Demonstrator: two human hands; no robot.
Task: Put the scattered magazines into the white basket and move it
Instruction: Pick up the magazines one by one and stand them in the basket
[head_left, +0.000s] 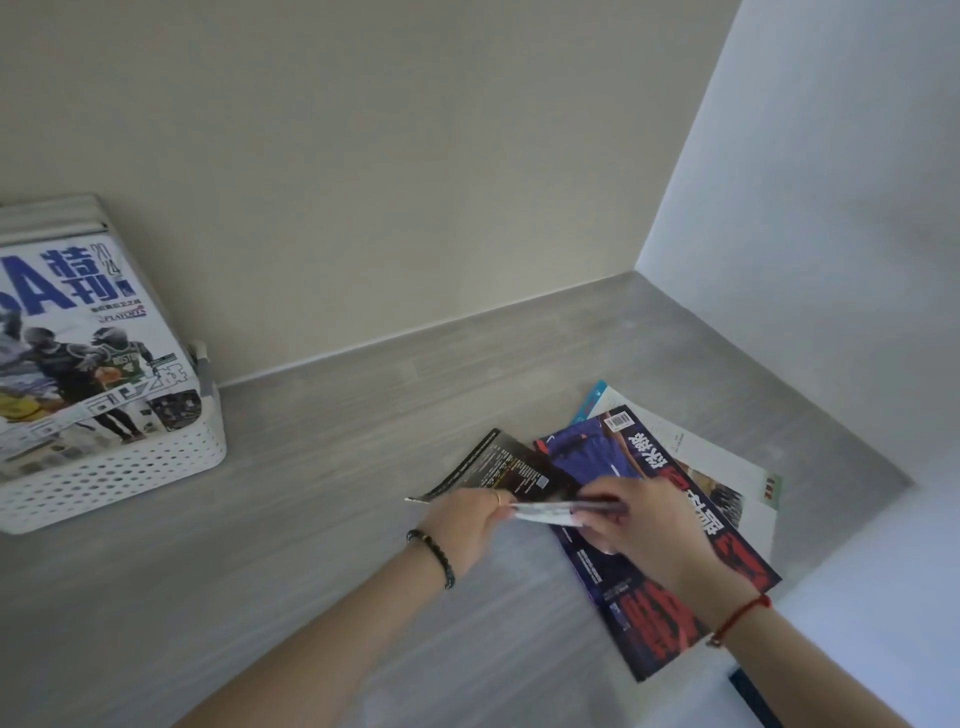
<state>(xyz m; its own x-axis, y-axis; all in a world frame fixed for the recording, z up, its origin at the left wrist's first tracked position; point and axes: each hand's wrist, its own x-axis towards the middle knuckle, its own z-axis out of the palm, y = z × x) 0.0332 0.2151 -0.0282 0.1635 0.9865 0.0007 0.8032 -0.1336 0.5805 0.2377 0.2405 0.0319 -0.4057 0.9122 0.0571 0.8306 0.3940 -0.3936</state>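
Fingers (496, 503) of the left hand (462, 525) and right hand (647, 525) pinch a thin magazine (545, 510) edge-on; loose magazines (613, 457) lie just beneath, and the white basket (130, 483), well to their left, holds one stowed magazine (93, 338), not yet moved.

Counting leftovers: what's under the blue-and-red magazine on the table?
A white magazine sticks out from beneath the blue-and-red magazine along its far right edge. Anything else underneath is covered. The thin magazine held by left hand and right hand hides some too.
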